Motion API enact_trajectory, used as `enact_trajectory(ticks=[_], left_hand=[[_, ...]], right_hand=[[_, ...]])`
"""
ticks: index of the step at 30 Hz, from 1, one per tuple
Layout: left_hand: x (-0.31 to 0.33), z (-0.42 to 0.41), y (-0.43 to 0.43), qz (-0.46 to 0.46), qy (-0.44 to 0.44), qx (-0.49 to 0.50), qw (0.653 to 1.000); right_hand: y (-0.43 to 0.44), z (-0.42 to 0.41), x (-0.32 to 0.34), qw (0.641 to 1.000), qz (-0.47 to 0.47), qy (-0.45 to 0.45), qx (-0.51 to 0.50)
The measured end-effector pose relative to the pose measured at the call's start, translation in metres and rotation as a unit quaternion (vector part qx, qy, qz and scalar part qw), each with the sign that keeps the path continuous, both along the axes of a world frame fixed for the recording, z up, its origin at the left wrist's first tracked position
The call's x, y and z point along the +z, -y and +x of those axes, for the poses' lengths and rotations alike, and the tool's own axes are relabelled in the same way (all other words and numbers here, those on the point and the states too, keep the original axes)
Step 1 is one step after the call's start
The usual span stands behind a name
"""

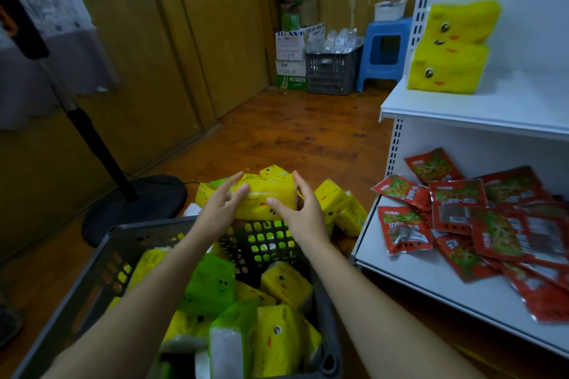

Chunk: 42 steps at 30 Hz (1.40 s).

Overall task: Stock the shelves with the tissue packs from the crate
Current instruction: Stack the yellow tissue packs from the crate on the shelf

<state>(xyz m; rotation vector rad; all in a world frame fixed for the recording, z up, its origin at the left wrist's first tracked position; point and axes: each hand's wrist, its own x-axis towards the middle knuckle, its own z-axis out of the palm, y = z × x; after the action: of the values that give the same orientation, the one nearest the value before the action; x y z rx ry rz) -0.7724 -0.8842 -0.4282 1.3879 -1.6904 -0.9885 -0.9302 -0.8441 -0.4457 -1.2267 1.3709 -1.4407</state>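
My left hand (220, 206) and my right hand (300, 209) hold one yellow tissue pack (264, 194) between them, one at each end, above the far rim of the grey crate (101, 271). My right thumb lies on the pack's front and my fingers curl behind its end. Inside the crate lie several yellow and green tissue packs (212, 286). More yellow packs (341, 206) lie on the floor just beyond the crate. On the upper white shelf (462, 111) to the right stand two yellow packs (452, 52), one on top of the other.
The lower shelf (415, 274) holds several red snack packets (480, 218). A black fan stand with a round base (135, 203) stands on the floor to the left. At the back are a blue stool (385, 49), a grey basket (332, 71) and cardboard boxes (291, 52).
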Motion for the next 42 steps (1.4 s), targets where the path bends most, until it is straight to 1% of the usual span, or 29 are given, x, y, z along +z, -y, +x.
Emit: enact_trajectory(ticks=[3, 5, 7, 9, 11, 13, 16, 18, 21, 23, 26, 28, 30, 34, 37, 39, 42], left_hand=[[0.007, -0.014, 0.006, -0.013, -0.039, 0.013, 0.999], [0.015, -0.024, 0.005, -0.019, -0.073, 0.006, 0.997], [0.022, -0.036, 0.003, -0.037, -0.086, 0.000, 0.996], [0.027, -0.046, 0.000, -0.054, -0.084, -0.004, 0.995], [0.028, -0.056, -0.003, -0.062, -0.097, -0.004, 0.993], [0.029, -0.065, -0.005, -0.072, -0.090, -0.010, 0.993], [0.028, -0.073, -0.008, -0.077, -0.044, -0.031, 0.996], [0.026, -0.072, -0.007, -0.058, -0.033, -0.034, 0.997], [0.024, -0.070, -0.006, -0.035, -0.030, -0.043, 0.998], [0.024, -0.069, -0.006, -0.029, -0.017, -0.047, 0.998], [0.024, -0.069, -0.002, -0.030, 0.029, -0.021, 0.999], [0.027, -0.070, 0.001, -0.032, 0.042, -0.036, 0.998], [0.030, -0.074, 0.000, -0.012, 0.040, -0.062, 0.997], [0.033, -0.079, -0.002, 0.061, 0.011, -0.050, 0.997], [0.033, -0.077, -0.002, 0.102, -0.057, -0.054, 0.992], [0.032, -0.075, -0.002, 0.104, -0.087, -0.061, 0.989], [0.031, -0.073, -0.001, 0.116, -0.129, -0.033, 0.984]], right_hand=[[0.000, -0.010, 0.009, 0.999, -0.029, 0.009, 0.012], [0.002, -0.016, 0.015, 0.999, -0.043, 0.017, -0.001], [0.004, -0.021, 0.021, 0.997, -0.054, 0.041, -0.026], [0.008, -0.024, 0.026, 0.992, -0.040, 0.101, -0.064], [0.012, -0.026, 0.028, 0.977, -0.007, 0.191, -0.096], [0.014, -0.025, 0.029, 0.959, 0.019, 0.267, -0.097], [0.015, -0.025, 0.028, 0.947, 0.031, 0.303, -0.104], [0.013, -0.028, 0.028, 0.949, 0.025, 0.288, -0.123], [0.010, -0.033, 0.028, 0.965, 0.010, 0.225, -0.135], [0.008, -0.034, 0.027, 0.975, -0.001, 0.180, -0.128], [0.006, -0.032, 0.026, 0.986, -0.011, 0.125, -0.110], [0.006, -0.029, 0.026, 0.992, -0.017, 0.085, -0.097], [0.006, -0.024, 0.026, 0.995, -0.031, 0.048, -0.078], [0.003, -0.018, 0.023, 0.998, -0.049, 0.000, -0.047], [0.003, -0.017, 0.020, 0.997, -0.052, -0.046, -0.029], [0.003, -0.017, 0.019, 0.998, -0.046, -0.043, -0.017], [0.005, -0.017, 0.016, 0.998, -0.038, -0.039, -0.012]])
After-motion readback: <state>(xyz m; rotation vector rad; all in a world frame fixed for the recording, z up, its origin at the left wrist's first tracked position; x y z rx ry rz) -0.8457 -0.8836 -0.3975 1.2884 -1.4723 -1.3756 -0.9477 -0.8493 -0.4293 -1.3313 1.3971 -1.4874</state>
